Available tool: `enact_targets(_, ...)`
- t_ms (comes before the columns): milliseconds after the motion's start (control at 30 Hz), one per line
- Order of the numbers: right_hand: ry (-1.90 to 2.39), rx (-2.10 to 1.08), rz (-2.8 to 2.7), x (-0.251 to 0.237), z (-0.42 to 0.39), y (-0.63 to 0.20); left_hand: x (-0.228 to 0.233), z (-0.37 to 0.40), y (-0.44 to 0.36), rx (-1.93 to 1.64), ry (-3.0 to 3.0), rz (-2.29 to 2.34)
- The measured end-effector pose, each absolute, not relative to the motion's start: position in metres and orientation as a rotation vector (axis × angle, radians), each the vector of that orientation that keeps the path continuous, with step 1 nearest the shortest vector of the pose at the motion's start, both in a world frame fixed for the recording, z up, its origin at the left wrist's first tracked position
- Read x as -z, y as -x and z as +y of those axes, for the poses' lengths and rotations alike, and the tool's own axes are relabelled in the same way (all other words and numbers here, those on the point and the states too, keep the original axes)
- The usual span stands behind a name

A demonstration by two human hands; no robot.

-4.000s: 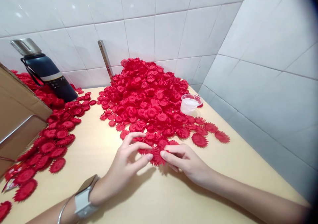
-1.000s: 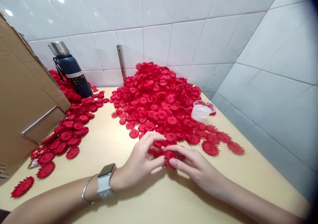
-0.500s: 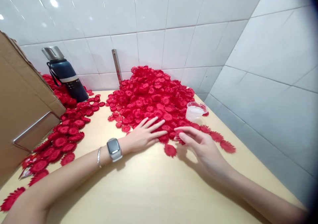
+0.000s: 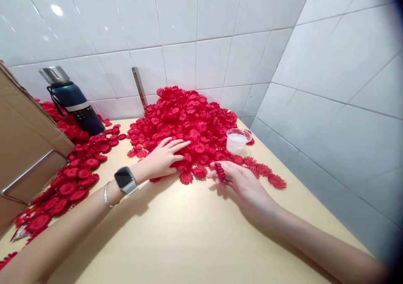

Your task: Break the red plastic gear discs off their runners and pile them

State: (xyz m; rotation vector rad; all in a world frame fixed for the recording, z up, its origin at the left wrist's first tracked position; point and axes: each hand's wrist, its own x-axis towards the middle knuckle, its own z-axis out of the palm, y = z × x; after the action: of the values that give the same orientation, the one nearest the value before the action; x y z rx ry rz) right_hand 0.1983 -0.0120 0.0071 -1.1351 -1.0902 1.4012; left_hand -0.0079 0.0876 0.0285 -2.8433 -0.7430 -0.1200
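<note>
A big heap of red flower-like discs with fringed edges [image 4: 185, 112] rises against the tiled wall. My left hand [image 4: 163, 158] lies palm down on the heap's front left edge, fingers spread, holding nothing. It wears a smartwatch [image 4: 124, 178] and a bracelet. At the heap's front right, my right hand [image 4: 236, 179] pinches a red fringed disc [image 4: 220, 173], tilted on edge, between thumb and fingers just above the table. A couple of loose discs [image 4: 199, 172] lie between the two hands.
A clear plastic cup with whitish contents [image 4: 238, 141] stands right of the heap. More discs [image 4: 67, 187] trail along the left beside a cardboard box [image 4: 28, 120] and a dark blue thermos [image 4: 77, 103]. A metal strip [image 4: 139, 89] leans on the wall.
My right hand now holds its disc turned on edge, slightly nearer the table's front. My left hand has shifted over the heap, and loose discs now lie between the hands. The view has turned slightly.
</note>
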Motion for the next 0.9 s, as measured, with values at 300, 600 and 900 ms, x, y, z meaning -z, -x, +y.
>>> enact_targets(300,1.132,-1.406,-1.092,-0.004,-0.013,-0.200,-0.058,0.077,0.025,0.103,2.960,-0.916)
enact_targets(600,1.131,-1.357,-1.102,-0.007,-0.014,-0.200,-0.019,0.048,-0.017,0.233,3.065,-0.645)
enact_targets(900,1.177,-1.264,-1.235,-0.007,-0.016,-0.197,-0.019,0.027,-0.022,0.955,3.251,-1.157)
